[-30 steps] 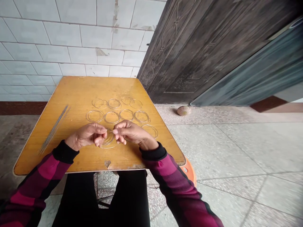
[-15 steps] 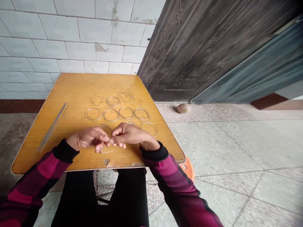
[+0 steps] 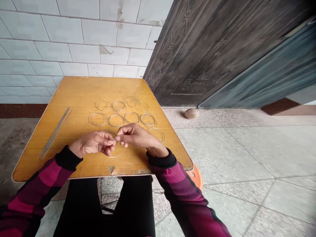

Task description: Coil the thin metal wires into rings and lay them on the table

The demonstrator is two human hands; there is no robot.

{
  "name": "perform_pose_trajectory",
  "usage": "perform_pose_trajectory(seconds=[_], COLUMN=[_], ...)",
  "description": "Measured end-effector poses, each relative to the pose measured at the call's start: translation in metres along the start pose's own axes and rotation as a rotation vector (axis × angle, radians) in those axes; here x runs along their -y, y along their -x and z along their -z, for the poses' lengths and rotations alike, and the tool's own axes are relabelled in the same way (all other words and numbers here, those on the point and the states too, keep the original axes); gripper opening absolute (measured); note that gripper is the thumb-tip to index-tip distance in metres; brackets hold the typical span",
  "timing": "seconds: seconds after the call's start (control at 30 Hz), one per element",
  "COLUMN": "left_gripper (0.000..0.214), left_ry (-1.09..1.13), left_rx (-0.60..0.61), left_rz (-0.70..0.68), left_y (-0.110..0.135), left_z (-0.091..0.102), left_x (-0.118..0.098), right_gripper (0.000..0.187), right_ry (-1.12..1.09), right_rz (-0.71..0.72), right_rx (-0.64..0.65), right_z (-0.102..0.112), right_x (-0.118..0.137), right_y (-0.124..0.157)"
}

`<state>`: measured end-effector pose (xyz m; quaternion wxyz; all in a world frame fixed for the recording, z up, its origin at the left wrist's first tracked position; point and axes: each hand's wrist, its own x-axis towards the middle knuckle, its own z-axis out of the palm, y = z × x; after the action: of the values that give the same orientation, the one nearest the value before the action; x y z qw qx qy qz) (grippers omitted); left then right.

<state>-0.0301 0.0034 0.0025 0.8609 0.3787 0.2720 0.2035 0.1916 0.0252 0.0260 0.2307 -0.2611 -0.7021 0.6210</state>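
Note:
My left hand is closed in a pinch just above the near part of the table. Its fingertips grip a thin metal wire, whose curved part shows below them. My right hand, thumb against forefinger, pinches the same wire close beside the left fingertips. The ends of the wire are hidden by the fingers. Beyond my hands lie several wire rings in rows, among them one ring in the middle row. Another ring is partly covered by my right hand.
A bundle of straight wires lies on the left of the wooden table. The tiled wall stands behind it, with a dark carved door to the right. An orange stool shows under the table's right corner.
My right hand has risen slightly and moved a little away from the left fingertips. The curved wire below the hands has shifted slightly right.

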Motion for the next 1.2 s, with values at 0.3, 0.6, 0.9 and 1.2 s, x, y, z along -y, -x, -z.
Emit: perform_pose_trajectory(seconds=[0.3,0.6,0.9,1.2], left_gripper=[0.014,0.016,0.012,0.019], left_ry=[0.256,0.252,0.241,0.248], left_rx=[-0.119,-0.118,-0.076,-0.101], left_rz=[-0.425,-0.471,-0.452,-0.441], left_y=[-0.004,-0.007,-0.006,-0.006], left_z=[0.002,-0.006,-0.007,-0.008], left_x=[0.0,0.003,0.003,0.003], right_gripper=[0.121,0.132,0.11,0.105], right_ry=[0.461,0.536,0.565,0.535], right_rz=[0.521,0.585,0.657,0.666], right_rx=[-0.297,-0.368,-0.39,-0.398], right_z=[-0.012,-0.017,-0.017,-0.021], right_x=[-0.013,-0.025,-0.022,-0.026], right_y=[-0.01,-0.017,-0.015,-0.014])
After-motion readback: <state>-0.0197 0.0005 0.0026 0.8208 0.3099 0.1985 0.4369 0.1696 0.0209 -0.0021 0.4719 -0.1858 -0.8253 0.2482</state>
